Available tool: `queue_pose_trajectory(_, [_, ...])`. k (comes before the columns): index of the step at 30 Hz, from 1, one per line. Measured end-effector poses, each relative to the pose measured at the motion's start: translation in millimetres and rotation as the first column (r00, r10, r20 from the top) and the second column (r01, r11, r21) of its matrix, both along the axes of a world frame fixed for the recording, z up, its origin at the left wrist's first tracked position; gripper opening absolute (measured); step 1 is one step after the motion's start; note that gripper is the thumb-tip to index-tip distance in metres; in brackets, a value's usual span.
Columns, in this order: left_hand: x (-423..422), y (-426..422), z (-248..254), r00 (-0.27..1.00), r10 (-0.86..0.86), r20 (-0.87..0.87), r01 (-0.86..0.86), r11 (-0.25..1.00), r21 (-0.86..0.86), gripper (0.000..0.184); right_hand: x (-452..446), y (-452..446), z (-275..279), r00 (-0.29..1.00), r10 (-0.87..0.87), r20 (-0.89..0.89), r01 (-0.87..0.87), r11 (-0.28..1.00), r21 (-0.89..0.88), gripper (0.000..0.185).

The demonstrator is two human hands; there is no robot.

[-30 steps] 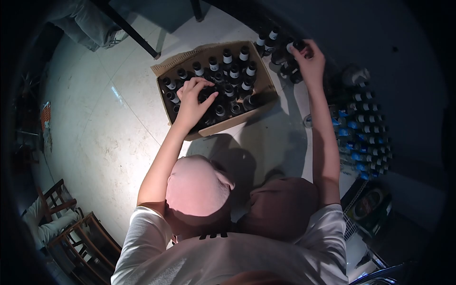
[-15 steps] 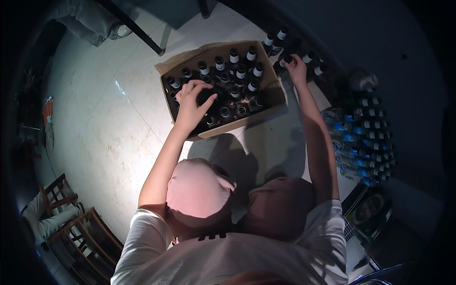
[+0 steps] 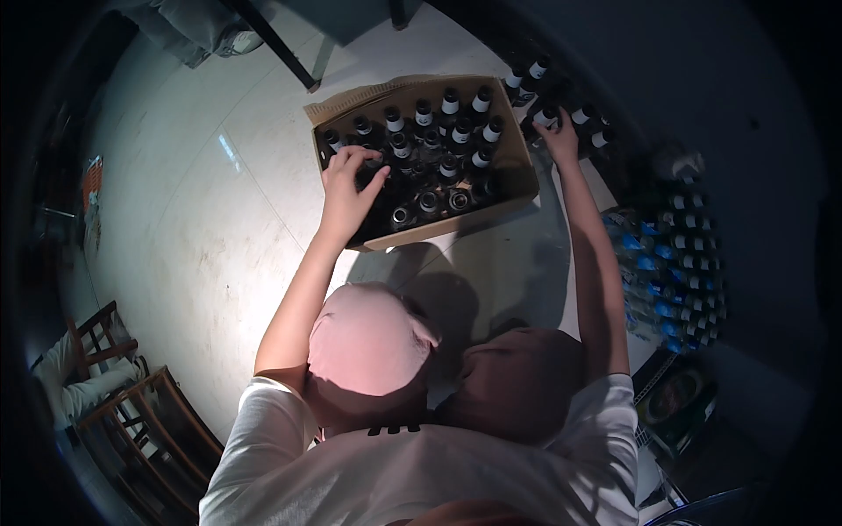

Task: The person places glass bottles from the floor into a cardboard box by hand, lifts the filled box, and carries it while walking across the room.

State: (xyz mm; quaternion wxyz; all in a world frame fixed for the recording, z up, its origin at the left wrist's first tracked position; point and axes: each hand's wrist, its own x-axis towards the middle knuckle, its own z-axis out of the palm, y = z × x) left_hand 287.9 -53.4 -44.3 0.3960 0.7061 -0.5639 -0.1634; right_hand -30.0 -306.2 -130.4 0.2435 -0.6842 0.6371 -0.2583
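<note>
An open cardboard box on the floor in front of me holds many dark glass bottles, upright, some with pale neck labels. Over the box's left part is my left hand, its fingers curved and the thumb apart; I see nothing held in it. To the right of the box, my right hand has its fingers closed at the neck of a dark bottle that stands among several others. The lower part of that bottle is in shadow.
Many clear bottles with blue labels stand packed together at the right. A wooden chair is at the lower left. Near the top, a dark table leg and a person's legs show. A dark crate sits at lower right.
My left hand has opened a little over the box's left side. My right hand has shifted slightly, its fingers now lower at a bottle's neck. The whole view has moved slightly.
</note>
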Motion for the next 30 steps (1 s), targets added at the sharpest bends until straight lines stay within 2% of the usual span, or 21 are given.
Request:
queue_pose_trajectory(1, [4.0, 2.7, 0.3, 0.998, 0.054, -0.022, -0.055, 0.998, -0.025, 0.021, 7.8, 14.2, 15.7, 1.000, -0.025, 0.013, 0.026, 0.997, -0.077, 0.062])
queue_pose_trajectory(2, [8.3, 5.8, 4.3, 0.993, 0.113, -0.044, -0.114, 0.993, -0.024, 0.020, 16.0, 25.8, 29.3, 0.999, 0.005, 0.041, -0.002, 0.998, -0.069, 0.053])
queue_pose_trajectory(3, [13.9, 10.4, 3.3, 0.986, 0.169, 0.014, -0.168, 0.984, -0.052, 0.023, 22.0, 34.4, 36.6, 0.997, 0.035, 0.068, -0.031, 0.998, -0.060, 0.045])
queue_pose_trajectory(5, [25.1, 21.4, -3.2, 0.956, 0.292, 0.036, -0.292, 0.956, 0.000, 0.029, 34.7, 45.5, 43.3, 0.973, 0.218, 0.079, -0.222, 0.974, 0.041, 0.035])
queue_pose_trajectory(6, [33.2, 27.5, -15.7, 0.946, 0.310, 0.090, -0.314, 0.949, 0.036, 0.038, 40.5, 53.5, 52.8, 0.962, 0.273, -0.007, -0.272, 0.959, 0.078, 0.032])
queue_pose_trajectory(7, [38.7, 32.5, -26.8, 0.944, 0.316, 0.095, -0.321, 0.946, 0.037, 0.038, 41.8, 52.8, 48.3, 0.960, 0.279, -0.002, -0.278, 0.957, 0.079, 0.032])
queue_pose_trajectory(9, [46.8, 39.4, -46.9, 0.929, 0.370, -0.026, -0.355, 0.907, 0.227, 0.043, 40.5, 47.8, 36.6, 0.932, 0.321, -0.168, -0.324, 0.946, 0.015, 0.028])
queue_pose_trajectory(11, [50.1, 39.0, -52.7, 0.935, 0.352, -0.041, -0.307, 0.863, 0.402, 0.039, 44.5, 49.5, 41.8, 0.932, 0.312, -0.186, -0.301, 0.950, 0.086, 0.024])
queue_pose_trajectory(13, [53.7, 37.5, -64.2, 0.955, 0.294, -0.034, -0.257, 0.880, 0.399, 0.037, 47.9, 50.1, 41.2, 0.922, 0.296, -0.248, -0.279, 0.955, 0.100, 0.023])
queue_pose_trajectory(17, [54.8, 38.7, -72.2, 0.946, 0.318, -0.057, -0.261, 0.857, 0.445, 0.037, 49.3, 50.4, 36.0, 0.919, 0.282, -0.276, -0.271, 0.959, 0.076, 0.025])
queue_pose_trajectory(20, [51.0, 35.9, -72.9, 0.953, 0.291, 0.081, -0.284, 0.775, 0.564, 0.039, 48.0, 47.8, 36.0, 0.912, 0.328, -0.246, -0.315, 0.945, 0.089, 0.026])
queue_pose_trajectory(25, [61.3, 35.4, -75.0, 0.968, 0.249, 0.037, -0.230, 0.814, 0.533, 0.037, 43.4, 53.2, 45.8, 0.882, 0.365, -0.297, -0.347, 0.931, 0.115, 0.026])
queue_pose_trajectory(30, [74.9, 44.2, -78.6, 0.986, 0.166, 0.015, -0.151, 0.858, 0.490, 0.040, 25.2, 82.1, 44.5, 0.905, 0.366, -0.217, -0.341, 0.929, 0.142, 0.025])
